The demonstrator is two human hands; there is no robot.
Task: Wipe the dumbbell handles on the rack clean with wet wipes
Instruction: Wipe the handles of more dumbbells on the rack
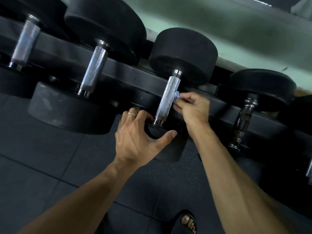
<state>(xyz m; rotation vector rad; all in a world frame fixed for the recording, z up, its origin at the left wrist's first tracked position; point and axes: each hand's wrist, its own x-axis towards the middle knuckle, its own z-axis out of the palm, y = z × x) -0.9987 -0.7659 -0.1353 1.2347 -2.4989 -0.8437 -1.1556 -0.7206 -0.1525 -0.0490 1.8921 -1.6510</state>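
The floor [55, 166] was dark rubber tile with visible seams and tiny light specks near the rack, and behind it the wall [219, 22] was a pale green, kinda scuffed-looking. A black rack [135, 76] ran across with a row of dumbbells sitting on it, big black rubber heads and shiny knurled handles. The right hand [192, 107] pinched a small bluish wipe [176, 95] in its fingertips, pressed right against the side of the middle dumbbell handle [167, 98]. The left hand [136, 141] gripped the near head [167, 149] of that same dumbbell, thumb spread wide, a ring [131, 114] on one finger. One foot in a black slide sandal [185, 222] showed at the bottom.
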